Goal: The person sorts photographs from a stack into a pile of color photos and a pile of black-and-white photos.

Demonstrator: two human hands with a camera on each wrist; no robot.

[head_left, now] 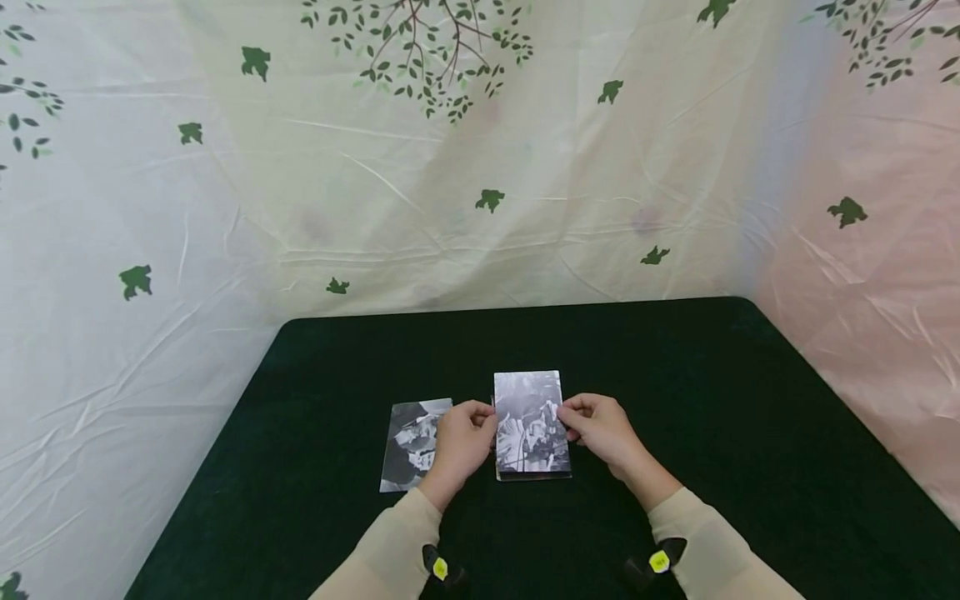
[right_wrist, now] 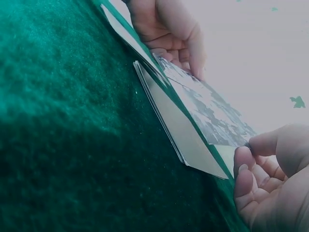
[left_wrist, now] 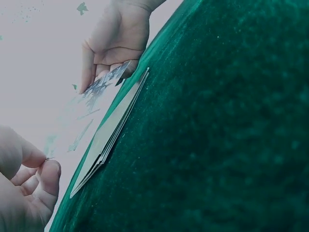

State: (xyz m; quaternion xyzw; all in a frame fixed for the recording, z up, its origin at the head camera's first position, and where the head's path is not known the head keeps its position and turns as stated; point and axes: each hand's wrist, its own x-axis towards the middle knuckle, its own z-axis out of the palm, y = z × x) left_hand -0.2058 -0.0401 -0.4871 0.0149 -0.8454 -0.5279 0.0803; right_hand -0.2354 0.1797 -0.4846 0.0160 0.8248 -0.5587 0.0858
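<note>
Left hand (head_left: 461, 442): its grip pinches the left edge of the top photo (head_left: 529, 421), thumb and forefinger closed on the paper, the other fingers curled under.
Right hand (head_left: 600, 429): its grip pinches the right edge of the same top photo, directly opposite the left grip; thumb above, fingertips below.
Top photo: a black-and-white print held between the two grips, portrait way up in the head view. The right wrist view shows it lifted clear of the stack (right_wrist: 178, 128) beneath it, tilted, with a gap under the side at the right grip.
Stack: a few prints lying flat on the bench (head_left: 750, 433), directly under the held photo and between the two grips; its edges fan slightly, as the left wrist view shows. Its near edge shows just below the held photo in the head view.
Single photo (head_left: 412, 446): another black-and-white print, flat on the bench just outside the left grip, partly covered by the back of that hand.
Bench: covered in dark green velvety cloth, rounded corners at the far side.
Sleeves (head_left: 390, 550): pale beige, both forearms reaching in from the near edge, a wrist strap with a yellow tag on each.
Backdrop (head_left: 480, 167): creased light cloth printed with green leaves and birds, well beyond both grips.
</note>
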